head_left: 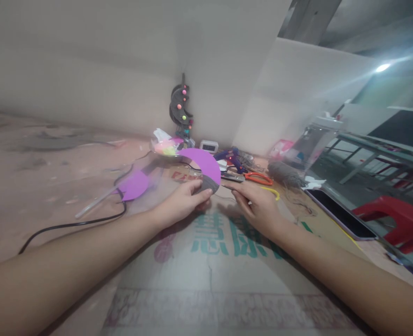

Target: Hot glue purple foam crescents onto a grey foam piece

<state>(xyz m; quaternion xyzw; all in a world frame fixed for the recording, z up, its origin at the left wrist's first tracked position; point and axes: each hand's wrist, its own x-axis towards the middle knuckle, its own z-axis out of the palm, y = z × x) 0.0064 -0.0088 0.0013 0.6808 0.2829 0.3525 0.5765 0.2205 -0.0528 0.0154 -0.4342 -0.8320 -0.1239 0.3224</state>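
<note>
A purple crescent cutout (pixel 206 162), its lower end wrapped in grey yarn (pixel 209 184), is pinched between the thumb and fingers of my left hand (pixel 181 200). Just to the right, my right hand (pixel 257 203) is closed, with its index finger stretched toward the wrapped end. A thin grey strand seems to run from the crescent to its fingertips, though it is hard to make out. Both hands are above a flat cardboard sheet (pixel 192 275) with green printed characters.
Behind the hands lie orange-handled scissors (pixel 259 178), a purple glue gun (pixel 232 158) and a grey yarn ball (pixel 285 174). A phone (pixel 339 212) rests at right. A decorated grey crescent (pixel 181 107) stands against the wall. Another purple piece (pixel 134 185) and black cable (pixel 76 224) are at left.
</note>
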